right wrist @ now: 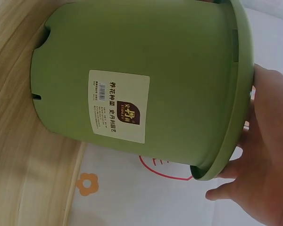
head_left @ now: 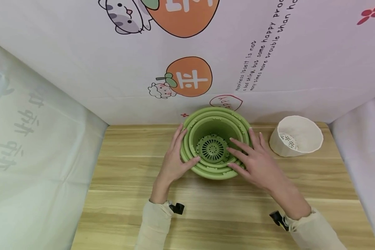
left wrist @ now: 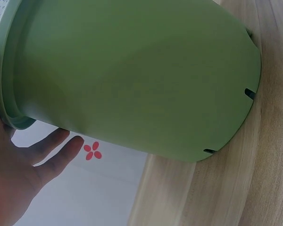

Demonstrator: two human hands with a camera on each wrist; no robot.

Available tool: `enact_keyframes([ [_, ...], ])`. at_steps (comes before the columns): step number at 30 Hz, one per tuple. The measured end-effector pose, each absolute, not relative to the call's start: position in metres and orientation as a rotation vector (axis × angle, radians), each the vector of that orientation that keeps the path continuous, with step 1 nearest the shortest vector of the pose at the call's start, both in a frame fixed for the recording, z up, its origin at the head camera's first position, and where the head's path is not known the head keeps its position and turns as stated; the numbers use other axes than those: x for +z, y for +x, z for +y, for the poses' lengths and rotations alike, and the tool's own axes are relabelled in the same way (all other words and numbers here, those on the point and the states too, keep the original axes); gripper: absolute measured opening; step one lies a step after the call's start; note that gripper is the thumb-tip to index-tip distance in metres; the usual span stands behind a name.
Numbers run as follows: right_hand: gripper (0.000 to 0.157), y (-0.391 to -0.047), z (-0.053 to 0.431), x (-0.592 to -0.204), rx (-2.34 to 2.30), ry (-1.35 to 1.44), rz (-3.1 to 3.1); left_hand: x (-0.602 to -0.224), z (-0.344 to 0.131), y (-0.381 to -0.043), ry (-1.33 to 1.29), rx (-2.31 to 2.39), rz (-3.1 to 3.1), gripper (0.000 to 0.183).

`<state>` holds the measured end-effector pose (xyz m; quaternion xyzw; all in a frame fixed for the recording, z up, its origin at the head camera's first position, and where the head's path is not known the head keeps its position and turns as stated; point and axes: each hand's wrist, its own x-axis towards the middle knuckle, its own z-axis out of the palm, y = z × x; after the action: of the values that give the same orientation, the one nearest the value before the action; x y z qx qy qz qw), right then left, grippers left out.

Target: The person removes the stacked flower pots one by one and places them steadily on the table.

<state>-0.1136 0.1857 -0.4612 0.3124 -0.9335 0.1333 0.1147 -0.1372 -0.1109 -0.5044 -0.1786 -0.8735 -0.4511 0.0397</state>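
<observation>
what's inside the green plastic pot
Smaller green pots are nested inside the round green plastic pot; the innermost shows a slotted drainage grid at its bottom. The outer pots' floors are covered. Both hands rest on the rims.

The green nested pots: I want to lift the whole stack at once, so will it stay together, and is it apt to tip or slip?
The green nested pots look like thin moulded plastic, so probably stiff and light. They sit loosely inside one another, so lifting by an inner rim might pull that pot out alone. The outer wall looks smooth and tapers toward the base, so it may slip; gripping under the rim seems safer.

green pot (left wrist: 132,70) rim cropped (wrist views), label (right wrist: 118,106) unreadable
</observation>
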Motion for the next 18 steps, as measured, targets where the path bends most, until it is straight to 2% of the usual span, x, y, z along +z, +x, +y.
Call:
enact_keyframes([
  [18,0.044,-0.1164,0.1805,-0.4617,0.335,0.970,-2.724,-0.5044,-0.1109,-0.1371,-0.546,-1.336,-2.686,0.099],
])
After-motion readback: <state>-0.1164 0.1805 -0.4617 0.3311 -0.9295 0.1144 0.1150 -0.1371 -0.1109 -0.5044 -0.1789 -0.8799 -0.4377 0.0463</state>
